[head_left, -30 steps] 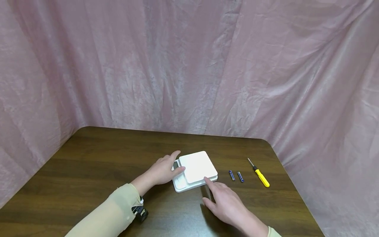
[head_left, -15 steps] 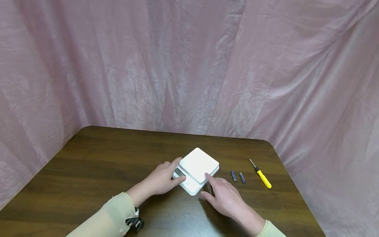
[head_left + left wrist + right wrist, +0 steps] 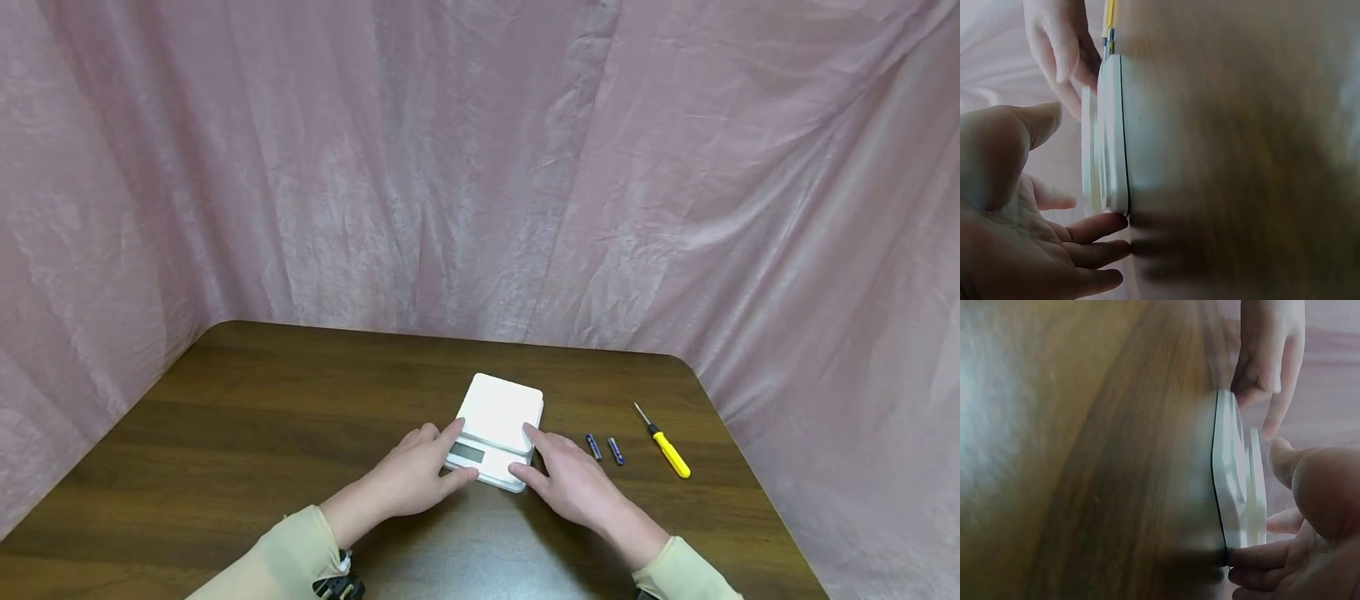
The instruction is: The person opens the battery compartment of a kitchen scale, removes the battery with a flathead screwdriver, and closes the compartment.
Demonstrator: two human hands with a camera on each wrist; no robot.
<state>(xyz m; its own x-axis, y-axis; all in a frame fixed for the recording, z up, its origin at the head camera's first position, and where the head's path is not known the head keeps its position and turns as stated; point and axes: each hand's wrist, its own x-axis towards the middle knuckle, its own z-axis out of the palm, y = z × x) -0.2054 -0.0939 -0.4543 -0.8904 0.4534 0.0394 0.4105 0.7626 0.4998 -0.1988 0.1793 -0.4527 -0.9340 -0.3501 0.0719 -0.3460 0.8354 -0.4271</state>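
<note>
A white kitchen scale point(image 3: 501, 412) lies flat on the table with its small grey display point(image 3: 467, 452) on the side towards me. My left hand point(image 3: 416, 471) is at its left side, thumb and index finger extended over the front corner. In the left wrist view, straight fingertips point(image 3: 1116, 247) meet the edge of the scale's base point(image 3: 1116, 137) low down by the tabletop. On the opposite side, my right hand point(image 3: 577, 483) has its index fingertip beside the weighing plate and its thumb by the front corner. The right wrist view shows its fingers point(image 3: 1260, 556) against the base.
Two blue batteries, one point(image 3: 594, 447) left of the other point(image 3: 616, 451), lie to the right of my right hand. Beyond them is a screwdriver point(image 3: 670, 452) with a yellow handle. Pink curtain point(image 3: 480, 167) hangs behind the brown wooden table point(image 3: 300, 375).
The scale has turned counterclockwise on the table, so its display has gone from the left side to the front. Both hands have shifted slightly along with it.
</note>
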